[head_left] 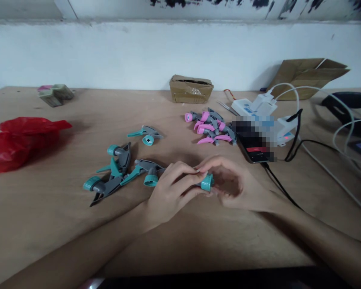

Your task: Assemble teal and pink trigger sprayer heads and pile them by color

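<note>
Landmark: the small cardboard box (190, 92) at the back of the worktop (183, 253); every place below is reckoned from it.
Held sprayer piece: the teal-collared part (207, 183), well in front of the box's right half, raised in my hands.
Long axis: the visible portion lies roughly left to right; the collar end points right, into the hollow of my right palm. My fingers conceal the remainder.
Left hand: mine (171, 190), in front of the box; fingers drawn together, pinching the piece just behind its collar.
Right hand: mine (239, 182), in front and to the right of the box; fingers curved into a loose ring, tips meeting my left fingertips. Whether they press on the piece I cannot tell.
Teal-and-grey sprayer pieces (151, 180): loosely grouped, left and in front of the box; the nearest lies partly behind my left hand.
Pink-and-grey pieces (207, 129): heaped just in front and right of the box.
</note>
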Demonstrator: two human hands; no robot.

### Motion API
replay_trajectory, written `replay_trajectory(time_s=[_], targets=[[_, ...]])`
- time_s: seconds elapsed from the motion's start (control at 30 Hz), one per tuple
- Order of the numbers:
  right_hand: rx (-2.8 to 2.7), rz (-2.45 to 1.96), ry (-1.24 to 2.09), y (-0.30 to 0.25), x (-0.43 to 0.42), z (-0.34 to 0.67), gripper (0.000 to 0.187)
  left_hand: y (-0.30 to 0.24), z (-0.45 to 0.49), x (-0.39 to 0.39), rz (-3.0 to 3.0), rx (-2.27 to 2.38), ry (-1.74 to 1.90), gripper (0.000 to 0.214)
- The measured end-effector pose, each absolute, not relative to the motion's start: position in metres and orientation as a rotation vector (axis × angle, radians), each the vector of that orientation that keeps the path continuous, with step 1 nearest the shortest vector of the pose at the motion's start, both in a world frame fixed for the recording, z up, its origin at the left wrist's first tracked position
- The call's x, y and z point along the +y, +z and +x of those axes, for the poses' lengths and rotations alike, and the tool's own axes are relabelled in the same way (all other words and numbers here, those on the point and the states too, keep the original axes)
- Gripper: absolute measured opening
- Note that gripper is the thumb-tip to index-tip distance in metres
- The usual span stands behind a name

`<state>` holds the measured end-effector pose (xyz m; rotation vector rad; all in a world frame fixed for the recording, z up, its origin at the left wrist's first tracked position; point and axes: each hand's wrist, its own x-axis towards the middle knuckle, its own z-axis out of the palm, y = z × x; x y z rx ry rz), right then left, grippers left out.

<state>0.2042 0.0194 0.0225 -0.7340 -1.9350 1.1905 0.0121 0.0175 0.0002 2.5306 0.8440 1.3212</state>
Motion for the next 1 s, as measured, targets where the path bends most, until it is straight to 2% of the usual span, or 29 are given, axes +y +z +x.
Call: replay_trajectory(time_s=[0.3,0.67,0.83,1.0], targets=[[-1.98,-0.784,0.959,0.015,0.017,0.203,0.044,0.001,0.014,0.014,2.581,0.898,1.293,0.012],[-1.9,-0.8,1.026,0.009,0.012,0.199,0.04,0.002,0.013,0.014,2.609,0.956,1.266,0.012],[-1.877,-0.959,0.714,0.01,0.014,0.197,0.038,0.001,0.012,0.016,2.622,1.049,1.279,0.018],[-1.98,-1.134,0.395,0.015,0.015,0.197,0.015,0.0,0.009,0.021,2.653,1.058,1.308,0.019]])
